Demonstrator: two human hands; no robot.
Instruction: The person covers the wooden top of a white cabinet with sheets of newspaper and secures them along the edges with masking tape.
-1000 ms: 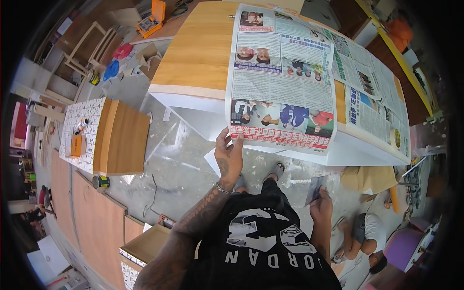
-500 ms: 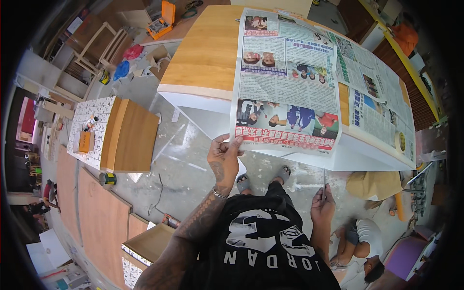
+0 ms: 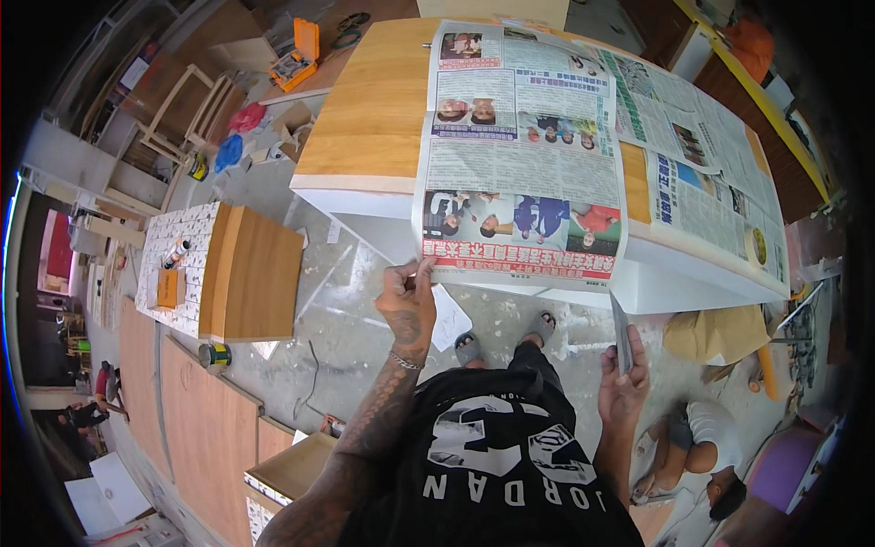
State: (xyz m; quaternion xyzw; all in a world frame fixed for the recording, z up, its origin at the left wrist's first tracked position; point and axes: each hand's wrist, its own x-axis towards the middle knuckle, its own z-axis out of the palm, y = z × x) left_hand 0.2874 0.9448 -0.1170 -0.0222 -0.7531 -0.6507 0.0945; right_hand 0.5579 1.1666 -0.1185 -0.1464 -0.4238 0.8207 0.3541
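A newspaper sheet [image 3: 519,164] lies over the wood-topped cabinet [image 3: 360,118], its near edge hanging just past the front. Its near left corner is pinched between the thumb and fingers of my left hand [image 3: 406,305]. In my right hand [image 3: 623,378] is a narrow flat grey tool [image 3: 623,333], pointed at the far end, held upright close to the sheet's near right corner; its exact kind does not show. More newspaper [image 3: 702,164] covers the right part of the top, with a small round yellowish thing [image 3: 758,246] on it.
At left stands a wooden box unit [image 3: 251,273] bearing an orange box [image 3: 169,288]. A can [image 3: 215,356] is on the floor near it. Wooden panels [image 3: 200,410] lie at lower left. A person [image 3: 702,447] crouches at lower right. An orange toolbox [image 3: 301,59] is at the back.
My left hand has shifted the newspaper sheet to the left along the cabinet top. The grey tool in my right hand has turned to show its flat side, and the hand has moved slightly right.
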